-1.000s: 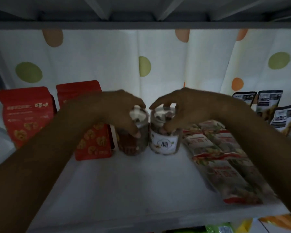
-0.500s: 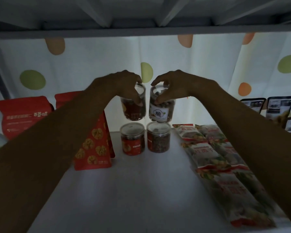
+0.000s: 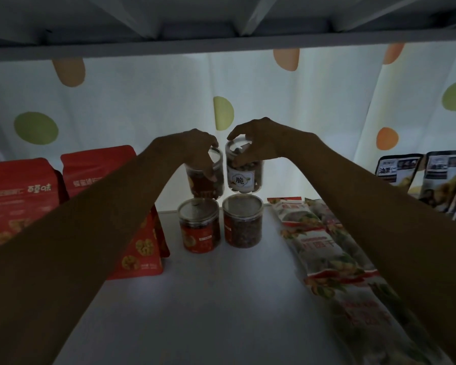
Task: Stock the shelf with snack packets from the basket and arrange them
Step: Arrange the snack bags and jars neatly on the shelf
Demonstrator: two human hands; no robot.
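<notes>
A white shelf runs deep under a grey upper board, backed by a pale curtain with green and orange dots. Red standing pouches fill its left side, long flat packets lie end-on along the right, and dark-labelled bags lean at the far right. Near the back centre, two clear jars stand upright side by side: a red-labelled jar and a dark-filled jar. Directly above each, a second jar is held upright: the left hand grips the brown-filled jar from above by its lid rim, and the right hand clasps the white-labelled jar the same way. Each held jar sits almost on the lid below it, long axis vertical; whether the bases already touch is hard to tell. The coming move looks like a short straight lowering, each hand above its own target, then release. The basket is not in view.
</notes>
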